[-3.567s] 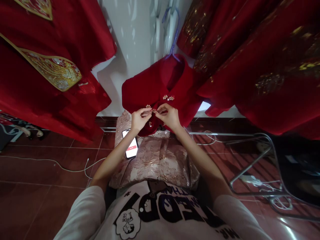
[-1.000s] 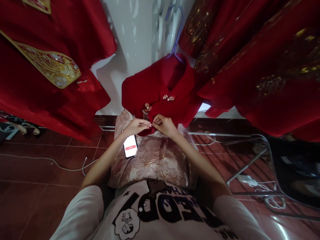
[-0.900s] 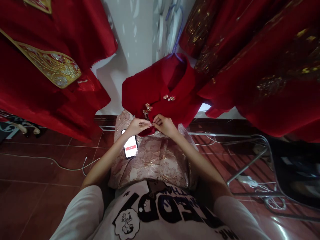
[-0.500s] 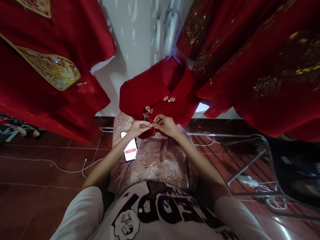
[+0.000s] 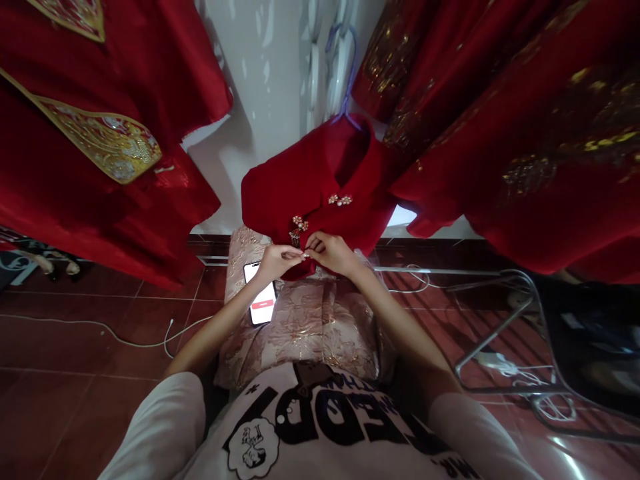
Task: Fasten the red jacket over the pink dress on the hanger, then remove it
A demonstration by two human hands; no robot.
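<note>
A red garment (image 5: 285,183) with a collar hangs on a purple hanger (image 5: 347,107), its lower part resting over my lap. My left hand (image 5: 277,261) and my right hand (image 5: 333,253) meet at its lower front edge. Both have thumb and fingers pinched together, fingertips nearly touching. Between them is something small and pale, too tiny to name. Just above my left fingers sits a beaded flower ornament (image 5: 299,224) with dangling strands. Higher up, a second ornament (image 5: 340,199) of pearly flowers is fixed to the garment.
A shiny pink-gold patterned cloth (image 5: 300,320) covers my lap, with a lit phone (image 5: 262,304) lying on its left side. Red embroidered garments (image 5: 125,60) hang left and right. A metal frame (image 5: 500,333) and white cables (image 5: 550,403) are on the tiled floor at right.
My hands stay pinched at the same spot on the garment's edge. The whole view has shifted very slightly, and my left fingers have tilted a little.
</note>
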